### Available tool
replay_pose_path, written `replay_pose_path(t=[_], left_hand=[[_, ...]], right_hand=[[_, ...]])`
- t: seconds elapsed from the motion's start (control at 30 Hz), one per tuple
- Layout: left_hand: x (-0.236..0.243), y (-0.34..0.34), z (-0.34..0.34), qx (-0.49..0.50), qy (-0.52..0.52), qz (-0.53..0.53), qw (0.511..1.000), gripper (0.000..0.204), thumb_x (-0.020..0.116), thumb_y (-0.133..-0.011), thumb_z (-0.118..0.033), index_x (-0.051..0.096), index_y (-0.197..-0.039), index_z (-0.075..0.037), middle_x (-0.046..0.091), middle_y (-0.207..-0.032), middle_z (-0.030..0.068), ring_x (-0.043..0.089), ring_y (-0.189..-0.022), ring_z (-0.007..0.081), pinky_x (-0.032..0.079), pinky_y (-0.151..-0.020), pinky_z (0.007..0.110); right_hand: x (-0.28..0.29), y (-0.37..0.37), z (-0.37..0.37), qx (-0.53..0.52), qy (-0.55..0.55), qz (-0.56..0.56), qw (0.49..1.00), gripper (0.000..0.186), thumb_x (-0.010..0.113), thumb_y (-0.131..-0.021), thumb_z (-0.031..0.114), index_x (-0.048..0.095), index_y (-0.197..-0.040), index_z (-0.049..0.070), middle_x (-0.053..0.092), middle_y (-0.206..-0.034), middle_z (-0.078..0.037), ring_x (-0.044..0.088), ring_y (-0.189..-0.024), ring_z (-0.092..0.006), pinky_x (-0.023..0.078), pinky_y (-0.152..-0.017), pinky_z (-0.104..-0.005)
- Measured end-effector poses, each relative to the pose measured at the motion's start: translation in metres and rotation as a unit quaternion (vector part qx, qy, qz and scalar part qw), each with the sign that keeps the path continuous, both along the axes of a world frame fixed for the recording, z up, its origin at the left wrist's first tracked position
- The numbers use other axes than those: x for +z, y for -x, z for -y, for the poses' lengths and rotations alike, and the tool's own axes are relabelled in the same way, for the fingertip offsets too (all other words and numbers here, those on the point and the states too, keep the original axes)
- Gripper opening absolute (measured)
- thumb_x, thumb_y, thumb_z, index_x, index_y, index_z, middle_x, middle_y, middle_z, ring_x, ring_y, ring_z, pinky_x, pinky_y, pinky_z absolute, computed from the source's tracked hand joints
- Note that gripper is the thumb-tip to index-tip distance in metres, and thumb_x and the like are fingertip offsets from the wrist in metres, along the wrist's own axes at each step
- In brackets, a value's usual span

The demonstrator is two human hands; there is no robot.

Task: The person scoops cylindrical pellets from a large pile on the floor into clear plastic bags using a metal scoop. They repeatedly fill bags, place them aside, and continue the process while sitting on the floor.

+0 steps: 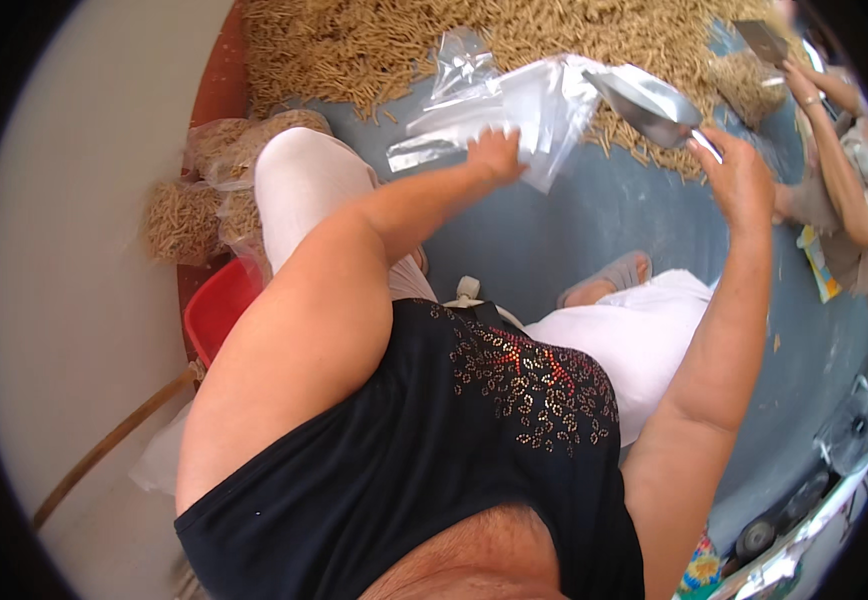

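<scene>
My left hand (497, 155) is at the near edge of a loose pile of clear plastic bags (544, 105), its fingers apart and seeming to touch the top ones; the fingertips are hard to make out. My right hand (741, 182) is closed around the handle of a shiny metal scoop (646, 105). The scoop is held over the right end of the bags, and its bowl looks free of pellets. Behind the bags spreads a wide heap of tan, stick-shaped pellets (354, 50).
Filled clear bags of pellets (189, 220) lean at the left beside a red container (222, 305) and a wooden handle (119, 440). At the right, a co-worker's hands (804, 85) hold another metal scoop (760, 42) near a filled bag (747, 88). A blue-grey floor (514, 235) lies beneath.
</scene>
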State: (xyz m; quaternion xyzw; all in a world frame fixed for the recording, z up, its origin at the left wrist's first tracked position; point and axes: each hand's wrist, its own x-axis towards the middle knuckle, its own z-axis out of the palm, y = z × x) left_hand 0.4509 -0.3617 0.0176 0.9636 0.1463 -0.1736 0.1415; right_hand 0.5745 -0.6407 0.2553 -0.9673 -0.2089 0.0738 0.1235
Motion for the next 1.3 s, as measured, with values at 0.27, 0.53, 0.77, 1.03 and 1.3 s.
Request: replay_pose_path(t=[0.27,0.53,0.77,1.03,1.3], left_hand=[[0.081,0.041,0.018,-0.34,0.092,-0.168,0.921,0.057,0.068,-0.083,-0.044,0.059,-0.127,-0.009,0.065,-0.12,0.0141,0.062,-0.111,0.0325,0.048,-0.093,0.044],[0.234,0.026,-0.068,-0.273,-0.017,0.037,0.961,0.048,0.067,-0.086,-0.034,0.058,-0.125,-0.007,0.066,-0.112,0.0155,0.062,-0.106,0.0353,0.05,-0.088,0.046],[0.239,0.009,-0.192,-0.208,-0.049,0.006,0.977,0.049,0.071,-0.081,-0.038,0.066,-0.12,-0.009,0.066,-0.118,0.0153,0.06,-0.112,0.0343,0.05,-0.094,0.045],[0.135,-0.069,-0.337,-0.09,-0.19,-0.062,0.976,0.039,0.074,-0.078,-0.021,0.071,-0.115,-0.009,0.068,-0.117,0.0108,0.067,-0.103,0.0292,0.055,-0.084,0.043],[0.068,-0.157,-0.368,-0.109,-0.29,-0.172,0.935,0.06,0.074,-0.085,-0.019,0.053,-0.141,-0.018,0.029,-0.158,0.009,0.02,-0.146,0.036,0.032,-0.11,0.057]], right_hand=[[-0.017,-0.016,-0.01,0.029,0.063,0.067,0.995,0.031,0.072,-0.08,0.038,0.074,-0.102,0.015,0.071,-0.091,-0.016,0.068,-0.088,-0.0351,0.052,-0.075,-0.0449],[-0.003,0.009,-0.064,0.071,0.067,0.1,0.99,0.031,0.073,-0.078,0.037,0.075,-0.099,0.014,0.071,-0.088,-0.016,0.068,-0.085,-0.0352,0.052,-0.074,-0.0457],[0.042,0.025,-0.096,0.123,0.104,0.127,0.979,0.03,0.076,-0.078,0.032,0.075,-0.101,0.013,0.071,-0.087,-0.016,0.068,-0.085,-0.0343,0.052,-0.076,-0.0445],[0.047,0.023,-0.116,0.108,0.171,0.136,0.97,0.027,0.072,-0.081,0.032,0.071,-0.1,0.012,0.069,-0.081,-0.018,0.067,-0.08,-0.0377,0.051,-0.07,-0.0477],[0.005,-0.008,-0.126,0.103,0.113,0.096,0.984,0.032,0.073,-0.082,0.028,0.07,-0.109,0.013,0.07,-0.085,-0.017,0.067,-0.077,-0.0375,0.051,-0.066,-0.0468]])
